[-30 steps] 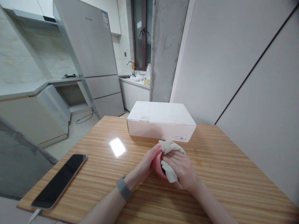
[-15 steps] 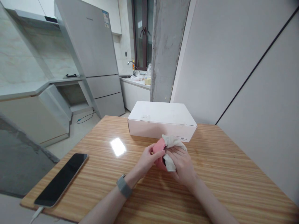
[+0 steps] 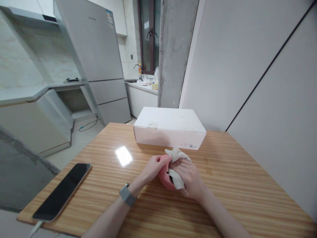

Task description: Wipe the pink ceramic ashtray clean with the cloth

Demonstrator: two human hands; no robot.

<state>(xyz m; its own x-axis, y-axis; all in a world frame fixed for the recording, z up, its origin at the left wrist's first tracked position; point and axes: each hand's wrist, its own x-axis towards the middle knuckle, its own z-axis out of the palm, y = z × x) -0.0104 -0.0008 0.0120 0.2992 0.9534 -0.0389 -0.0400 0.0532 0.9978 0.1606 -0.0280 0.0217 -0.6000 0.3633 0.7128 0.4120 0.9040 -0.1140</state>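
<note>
The work surface is a striped wooden table point(image 3: 235, 185) in a kitchen corner, with a grey refrigerator point(image 3: 99, 56) and a bare concrete pillar point(image 3: 173, 49) behind it. A closed white box point(image 3: 170, 127) lies at the far side of the table. A dark phone point(image 3: 63, 191) lies face up near the left edge, with a cable point(image 3: 36, 228) leaving its near end.

Step in hand, by judgement: wiping. The pink object point(image 3: 163, 173) sits low over the table centre, just in front of the box, between both hands. The left hand point(image 3: 153, 167), with a grey watch point(image 3: 127, 195) on its wrist, curls its fingers and thumb around the object's left side. The right hand point(image 3: 189, 175) presses a pale cloth point(image 3: 174, 154) flat against the object's right side, fingers closed over the fabric.

A further pass calls for a firm left-hand hold while the cloth slides across the surface; the object needs turning to expose unwiped areas.

Limits of view: the hands and cloth cover most of the pink object, so its shape and kind cannot be determined. Contact between object and table cannot be confirmed. A small dark patch shows beside the cloth; its nature is unclear. The box label print is too small to read.
</note>
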